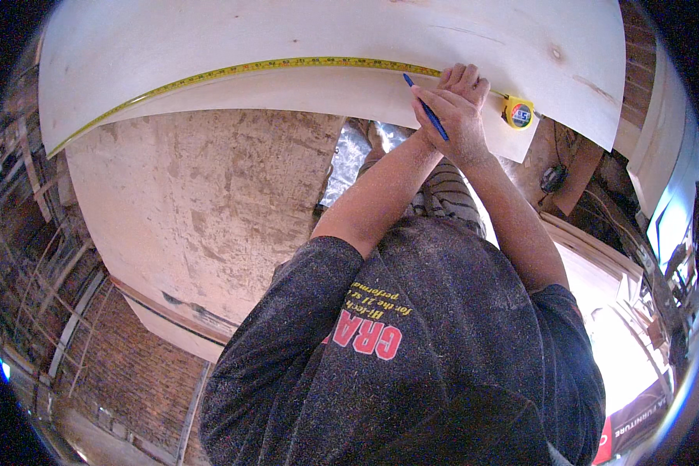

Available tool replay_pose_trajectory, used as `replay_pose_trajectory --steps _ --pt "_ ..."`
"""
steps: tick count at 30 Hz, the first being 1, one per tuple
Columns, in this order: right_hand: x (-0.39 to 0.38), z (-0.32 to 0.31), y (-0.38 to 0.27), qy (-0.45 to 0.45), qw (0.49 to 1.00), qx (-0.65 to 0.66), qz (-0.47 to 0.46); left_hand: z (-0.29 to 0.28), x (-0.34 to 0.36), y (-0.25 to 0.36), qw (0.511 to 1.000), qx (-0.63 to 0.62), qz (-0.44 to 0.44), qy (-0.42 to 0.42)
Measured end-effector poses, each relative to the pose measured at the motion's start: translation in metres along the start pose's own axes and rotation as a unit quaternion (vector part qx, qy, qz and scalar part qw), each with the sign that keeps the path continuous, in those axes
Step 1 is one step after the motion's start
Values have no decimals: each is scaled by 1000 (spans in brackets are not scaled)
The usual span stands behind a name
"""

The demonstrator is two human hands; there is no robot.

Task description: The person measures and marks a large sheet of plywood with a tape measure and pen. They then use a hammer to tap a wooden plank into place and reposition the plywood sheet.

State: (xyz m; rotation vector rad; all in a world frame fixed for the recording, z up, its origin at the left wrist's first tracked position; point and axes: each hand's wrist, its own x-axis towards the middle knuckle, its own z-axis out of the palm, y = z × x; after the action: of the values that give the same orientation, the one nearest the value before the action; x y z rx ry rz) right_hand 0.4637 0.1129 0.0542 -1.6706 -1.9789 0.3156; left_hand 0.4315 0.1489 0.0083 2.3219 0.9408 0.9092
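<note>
A yellow tape measure has its case (518,113) resting near the right end of a large pale board (349,31). Its yellow blade (287,62) stretches left in a curve to the board's left edge. My left hand (466,81) is closed, its curled fingers over the blade just left of the case. Crossing in front of the left wrist, my right hand (456,120) grips a blue pen (429,111). The pen's upper end lies close under the blade. Part of the left hand is hidden behind the right.
A stained, dusty panel (210,186) lies below the board on the left. Silvery sheeting (346,163) shows near my legs. A dark object with a cord (552,179) sits at the right, beside stacked boards (598,248). Brick paving (144,380) is at lower left.
</note>
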Motion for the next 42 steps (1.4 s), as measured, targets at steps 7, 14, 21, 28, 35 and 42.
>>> replay_pose_trajectory --steps 7,14,21,28,35,42 --pt "1 -5 -5 -38 999 -12 26 -10 3 6 1000 30 6 -7" --pt "-8 -5 -1 44 989 123 66 3 -3 -3 999 22 -18 -34" --pt "-3 -20 1 30 990 134 32 4 -7 -3 999 33 -19 13" --pt "0 -6 -1 -5 999 33 -2 -1 -9 -4 999 39 -9 -19" --pt "-7 6 4 -9 999 19 26 11 -11 -8 997 56 -11 -49" --pt "-8 6 4 -22 999 -10 30 10 -11 -7 997 46 -9 -67"
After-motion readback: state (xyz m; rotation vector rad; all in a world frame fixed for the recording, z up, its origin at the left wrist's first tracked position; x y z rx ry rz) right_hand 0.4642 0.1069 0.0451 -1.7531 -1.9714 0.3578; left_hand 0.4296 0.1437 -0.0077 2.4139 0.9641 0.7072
